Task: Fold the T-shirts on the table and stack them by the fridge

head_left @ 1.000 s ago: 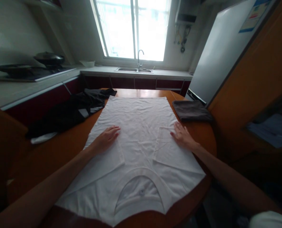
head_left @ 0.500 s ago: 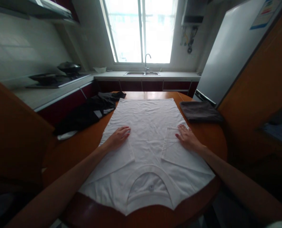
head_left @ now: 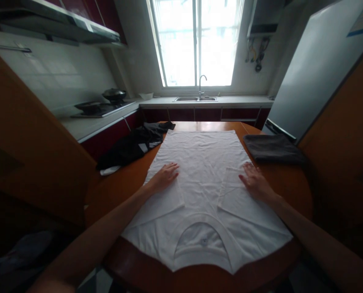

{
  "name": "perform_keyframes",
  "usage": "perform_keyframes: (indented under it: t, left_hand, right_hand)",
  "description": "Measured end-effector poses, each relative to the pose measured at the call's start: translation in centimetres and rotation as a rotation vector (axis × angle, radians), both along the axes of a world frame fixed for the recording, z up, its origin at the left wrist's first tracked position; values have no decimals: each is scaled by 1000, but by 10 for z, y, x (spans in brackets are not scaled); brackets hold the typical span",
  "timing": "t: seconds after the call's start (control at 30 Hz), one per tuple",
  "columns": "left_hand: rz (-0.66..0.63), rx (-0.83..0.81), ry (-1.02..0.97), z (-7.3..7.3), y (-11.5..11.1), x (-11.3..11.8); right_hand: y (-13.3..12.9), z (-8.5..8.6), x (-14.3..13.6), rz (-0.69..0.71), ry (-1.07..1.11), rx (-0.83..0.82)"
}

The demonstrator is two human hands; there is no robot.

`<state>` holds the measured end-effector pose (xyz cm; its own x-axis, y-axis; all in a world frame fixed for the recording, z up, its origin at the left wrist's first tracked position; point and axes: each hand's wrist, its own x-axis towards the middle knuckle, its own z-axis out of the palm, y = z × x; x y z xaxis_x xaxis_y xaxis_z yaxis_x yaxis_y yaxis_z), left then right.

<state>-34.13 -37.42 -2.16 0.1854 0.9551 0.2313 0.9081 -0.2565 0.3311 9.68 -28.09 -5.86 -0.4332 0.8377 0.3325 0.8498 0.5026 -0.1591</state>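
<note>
A white T-shirt (head_left: 202,167) lies spread on the wooden table (head_left: 123,189), its neckline toward me and its hem at the far side. Both sleeves are folded inward over the body. My left hand (head_left: 164,177) rests flat on the shirt near the end of the left sleeve, fingers stretched out. On the opposite side, my right hand (head_left: 254,181) lies with fingers spread at the shirt's right edge, touching the folded right sleeve. Neither hand grips the cloth.
A crumpled black garment (head_left: 132,142) lies at the table's left edge. To the right is a folded dark grey cloth (head_left: 273,148). Beyond the table are a counter with a sink (head_left: 196,99), a stove with a lidded pan (head_left: 114,94), and a fridge (head_left: 309,73).
The view has swung to the left, so everything appears shifted right. My right hand has slid slightly outward along the shirt's edge; my left hand stays on the shirt.
</note>
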Motion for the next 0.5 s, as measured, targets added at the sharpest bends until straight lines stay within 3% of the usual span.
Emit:
perform_keyframes:
  t: [0.17, 0.4, 0.5]
  left_hand:
    - [43, -11, 3, 12, 2, -10]
    - [226, 81, -148, 56, -19, -63]
    - [254, 69, -169, 73, -36, -72]
  right_hand:
    - [2, 2, 1, -30, 137, 75]
    - [4, -3, 3, -52, 168, 111]
    - [5, -4, 3, -42, 176, 154]
